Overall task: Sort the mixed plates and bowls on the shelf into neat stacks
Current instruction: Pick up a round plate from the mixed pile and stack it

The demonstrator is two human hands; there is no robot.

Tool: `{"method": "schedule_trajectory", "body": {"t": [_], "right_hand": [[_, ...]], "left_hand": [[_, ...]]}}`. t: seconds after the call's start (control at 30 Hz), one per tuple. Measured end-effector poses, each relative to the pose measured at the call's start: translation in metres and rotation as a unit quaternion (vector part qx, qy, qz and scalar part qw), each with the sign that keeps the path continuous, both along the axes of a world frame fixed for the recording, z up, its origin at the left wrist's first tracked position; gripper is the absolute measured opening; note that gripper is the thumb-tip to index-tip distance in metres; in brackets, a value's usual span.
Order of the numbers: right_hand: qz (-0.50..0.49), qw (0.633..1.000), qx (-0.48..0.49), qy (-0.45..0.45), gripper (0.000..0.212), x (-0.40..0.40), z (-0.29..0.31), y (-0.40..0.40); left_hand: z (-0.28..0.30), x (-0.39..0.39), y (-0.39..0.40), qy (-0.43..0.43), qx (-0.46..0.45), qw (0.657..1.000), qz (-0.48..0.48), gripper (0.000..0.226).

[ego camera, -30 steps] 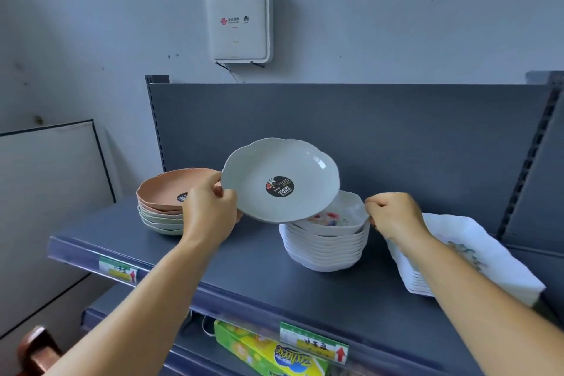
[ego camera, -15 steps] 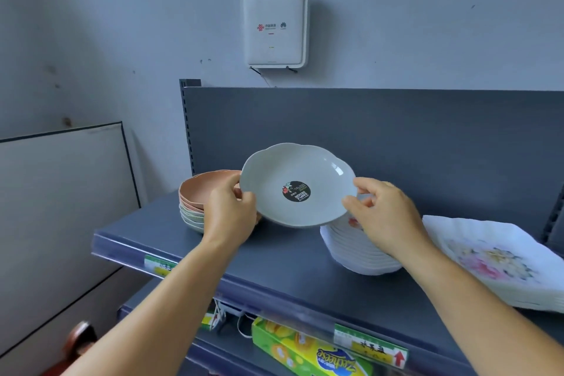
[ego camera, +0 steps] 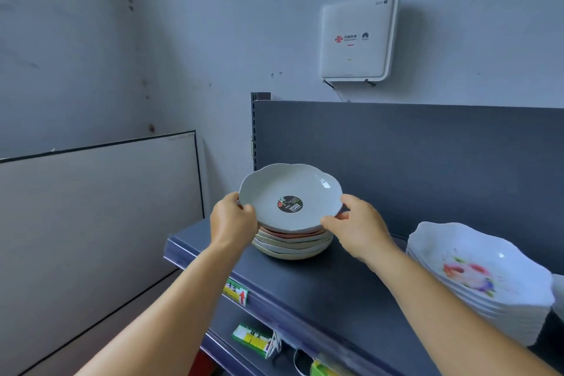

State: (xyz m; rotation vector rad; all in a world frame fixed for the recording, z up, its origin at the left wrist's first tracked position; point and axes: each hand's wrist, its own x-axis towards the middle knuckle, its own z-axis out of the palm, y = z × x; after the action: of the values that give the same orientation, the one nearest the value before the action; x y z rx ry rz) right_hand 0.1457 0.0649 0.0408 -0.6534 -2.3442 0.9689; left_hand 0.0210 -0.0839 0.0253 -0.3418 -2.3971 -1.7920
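A pale grey-green scalloped plate (ego camera: 274,189) with a round black sticker sits tilted on top of a stack of coloured plates (ego camera: 293,243) at the left end of the dark shelf (ego camera: 332,287). My left hand (ego camera: 233,223) grips its left rim and my right hand (ego camera: 358,227) grips its right rim. The plate's near edge touches the pink plate on top of the stack. At the right stands a stack of white flower-printed dishes (ego camera: 479,278).
The shelf's grey back panel (ego camera: 427,168) rises behind the plates. A white wall box (ego camera: 358,40) hangs above it. A pale board (ego camera: 91,210) leans at the left. A lower shelf holds a green box (ego camera: 251,337); price tags (ego camera: 236,291) line the shelf's front edge.
Both hands carried the grey-green plate leftward from above the white dishes onto the coloured stack. My right hand went from the white stack to the plate's right rim. The view swung left.
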Motion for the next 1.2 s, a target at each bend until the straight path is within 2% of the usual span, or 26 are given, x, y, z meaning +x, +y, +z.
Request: {"method": "schedule_trajectory", "body": {"t": [0.13,0.2,0.4,0.53,0.73,0.9,1.0,1.1,1.2], "right_hand": [[0.01,0.999,-0.001,-0.039,0.037,-0.023,-0.007,0.006],[0.01,0.998,0.002,-0.055,0.033,-0.03,-0.011,0.013],[-0.004,0.994,0.042,-0.1,0.039,-0.04,-0.013,0.025],[-0.001,0.988,0.073,-0.133,0.043,-0.045,-0.014,0.026],[0.006,0.981,0.095,-0.17,0.053,-0.041,-0.012,0.021],[0.037,0.974,0.12,-0.188,0.041,-0.022,-0.01,0.007],[0.057,0.967,0.162,-0.186,0.046,0.002,-0.01,-0.004],[0.051,0.964,0.193,-0.174,0.054,0.035,-0.008,-0.014],[0.025,0.958,0.227,-0.172,0.051,0.071,-0.009,-0.018]], "left_hand": [[-0.005,-0.022,0.005,-0.002,-0.053,0.998,0.019,0.017],[-0.007,-0.029,0.009,0.0,-0.086,0.996,0.013,0.019],[-0.018,-0.047,0.022,-0.022,-0.163,0.986,-0.003,0.025],[-0.02,-0.051,0.025,-0.002,-0.21,0.978,-0.011,0.031],[-0.008,-0.039,0.02,0.008,-0.306,0.952,-0.007,0.015],[0.003,-0.001,0.017,0.104,-0.384,0.916,-0.044,0.016],[0.003,0.03,0.016,0.189,-0.425,0.88,-0.098,0.016],[0.001,0.059,0.017,0.253,-0.46,0.839,-0.145,0.036],[0.0,0.089,0.021,0.293,-0.467,0.815,-0.176,0.039]]}}
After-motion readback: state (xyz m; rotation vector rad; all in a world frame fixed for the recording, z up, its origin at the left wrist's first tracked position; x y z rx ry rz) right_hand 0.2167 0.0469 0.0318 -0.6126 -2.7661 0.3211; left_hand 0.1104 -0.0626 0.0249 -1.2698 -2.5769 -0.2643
